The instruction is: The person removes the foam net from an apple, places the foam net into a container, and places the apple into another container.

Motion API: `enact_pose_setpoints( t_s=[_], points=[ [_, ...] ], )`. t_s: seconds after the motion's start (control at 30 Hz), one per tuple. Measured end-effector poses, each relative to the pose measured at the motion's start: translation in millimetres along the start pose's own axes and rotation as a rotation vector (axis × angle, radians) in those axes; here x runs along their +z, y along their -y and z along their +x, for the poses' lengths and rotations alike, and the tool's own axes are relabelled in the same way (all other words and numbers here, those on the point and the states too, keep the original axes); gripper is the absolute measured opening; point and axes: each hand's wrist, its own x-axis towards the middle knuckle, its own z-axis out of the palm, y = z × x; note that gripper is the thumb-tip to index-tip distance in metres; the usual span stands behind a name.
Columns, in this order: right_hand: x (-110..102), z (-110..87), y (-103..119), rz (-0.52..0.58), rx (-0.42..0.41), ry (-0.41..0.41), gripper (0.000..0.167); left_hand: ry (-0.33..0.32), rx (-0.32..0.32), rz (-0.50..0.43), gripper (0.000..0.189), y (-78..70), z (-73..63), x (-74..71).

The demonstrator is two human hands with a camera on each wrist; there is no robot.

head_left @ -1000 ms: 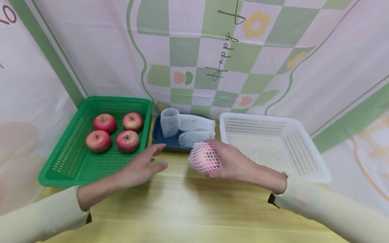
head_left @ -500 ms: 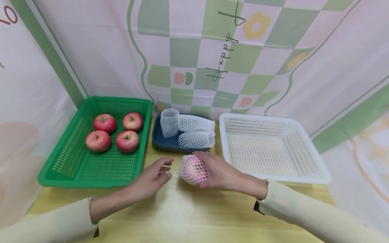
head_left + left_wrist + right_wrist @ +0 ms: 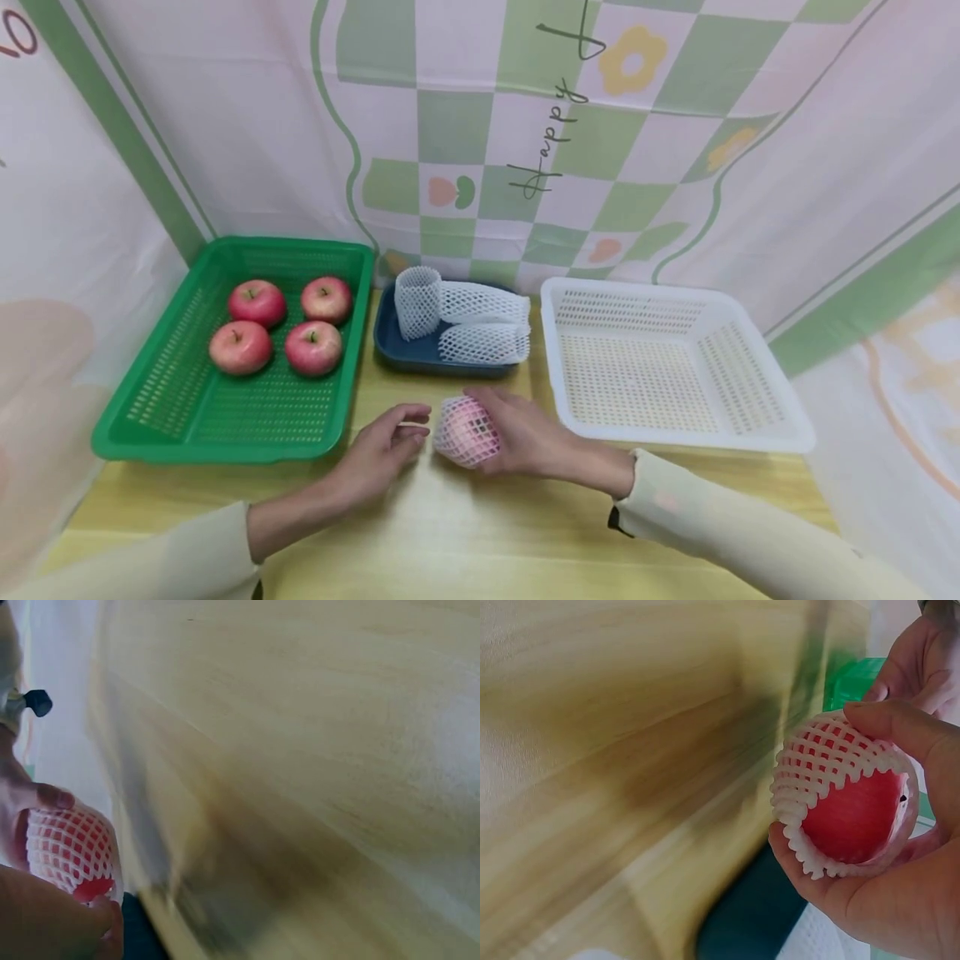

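My right hand [image 3: 525,433] grips a red apple [image 3: 855,817] in a white foam net sleeve [image 3: 817,761], close above the front of the wooden table. In the right wrist view, the thumb lies along one side of the net and fingers wrap under the other. A patch of bare red skin shows at the sleeve's open end. My left hand [image 3: 386,446] is just left of the wrapped apple, fingers loosely bent and holding nothing. In the left wrist view its fingers [image 3: 45,915] overlap the lower edge of the net.
Several bare apples [image 3: 240,347] lie in a green basket [image 3: 108,437] at the left. A dark blue tray [image 3: 405,358] at the back middle holds several foam net sleeves [image 3: 483,343]. To the right stands a white basket [image 3: 795,429]. Behind hangs a patterned cloth [image 3: 457,125].
My right hand has carried the net-covered apple left and toward me, away from the blue tray. My left hand has moved right and nearer to me, up beside the apple.
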Motion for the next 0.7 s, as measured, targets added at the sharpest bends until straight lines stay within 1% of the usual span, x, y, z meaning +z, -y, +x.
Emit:
enact_pose_setpoints(
  t_s=[0.13, 0.3, 0.43, 0.53, 0.63, 0.7],
  points=[
    [3.2, 1.0, -0.9, 0.01, 0.006, 0.018, 0.104, -0.025, -0.02, -0.009, 0.034, 5.4, 3.1, 3.8],
    [6.9, 1.9, -0.5, 0.02, 0.006, 0.03, 0.102, -0.025, -0.029, -0.024, 0.032, 14.1, 8.7, 7.7],
    [9.5, 2.0, -0.3, 0.017, 0.017, 0.041, 0.102, 0.001, -0.025, -0.028, 0.034, 18.8, 12.8, 8.7],
    [11.0, 2.1, -0.5, 0.017, 0.021, 0.047, 0.101, 0.033, -0.018, -0.037, 0.039, 20.6, 15.1, 8.3],
    [12.1, 1.6, -1.5, 0.015, 0.02, 0.046, 0.101, 0.07, -0.02, -0.067, 0.05, 21.9, 16.9, 7.9],
    [12.5, 1.5, -1.8, 0.016, 0.02, 0.045, 0.102, 0.098, -0.029, -0.108, 0.058, 22.5, 18.1, 7.5]
  ],
)
